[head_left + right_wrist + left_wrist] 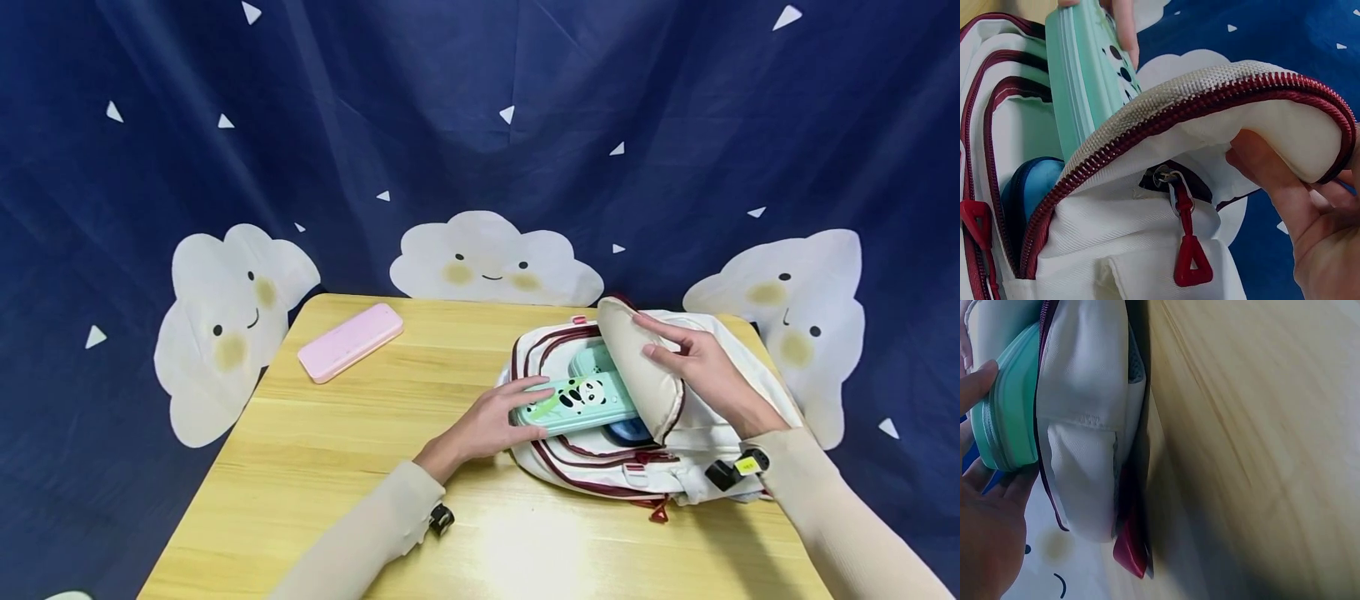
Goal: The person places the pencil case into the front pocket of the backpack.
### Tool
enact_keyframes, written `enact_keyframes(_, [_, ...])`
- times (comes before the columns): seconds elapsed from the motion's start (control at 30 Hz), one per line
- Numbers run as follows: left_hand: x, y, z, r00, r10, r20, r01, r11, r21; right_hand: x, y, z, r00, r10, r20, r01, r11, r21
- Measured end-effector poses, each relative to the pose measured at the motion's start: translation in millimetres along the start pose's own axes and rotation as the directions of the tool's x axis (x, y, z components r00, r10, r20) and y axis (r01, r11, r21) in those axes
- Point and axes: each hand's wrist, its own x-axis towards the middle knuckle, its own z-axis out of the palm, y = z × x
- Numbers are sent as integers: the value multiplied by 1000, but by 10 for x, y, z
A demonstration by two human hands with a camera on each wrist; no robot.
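My left hand (pixel 487 423) grips the end of a mint-green pencil case (pixel 581 406) with a panda print. In the left wrist view, thumb and fingers lie on either side of the pencil case (pixel 1019 412). Its other end is inside the unzipped front pocket of a white backpack (pixel 723 437) with dark red zips, partly hidden by the flap. My right hand (pixel 708 375) pinches that cream flap (pixel 637 358) by its edge and holds it up. Inside the pocket are a blue rounded item (pixel 1041 181) and another mint-green item (pixel 592 360), both partly covered.
A pink pencil case (pixel 351 342) lies at the back left of the wooden table (pixel 360 433). Red triangular zip pulls (pixel 1193 262) hang from the backpack. Behind the table hangs a dark blue curtain (pixel 450 100) with white clouds and triangles.
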Motion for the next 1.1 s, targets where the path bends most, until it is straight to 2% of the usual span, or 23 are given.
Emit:
enact_keyframes(0.27, [141,57,46,999,17,29,-18,1000,25,11,-9,18,1000,4,1,-4,1000,24])
enact_keyframes(0.53, [283,142,117,994,91,53,-94,994,52,15,1,37,1000,-18,-7,19,999,48])
enact_keyframes(0.83, [410,210,215,994,89,63,-94,993,69,4,-17,38,999,-32,-21,33,999,27])
enact_keyframes(1.1, [442,239,276,994,81,72,-86,994,61,-7,-5,28,999,-36,-21,37,998,43])
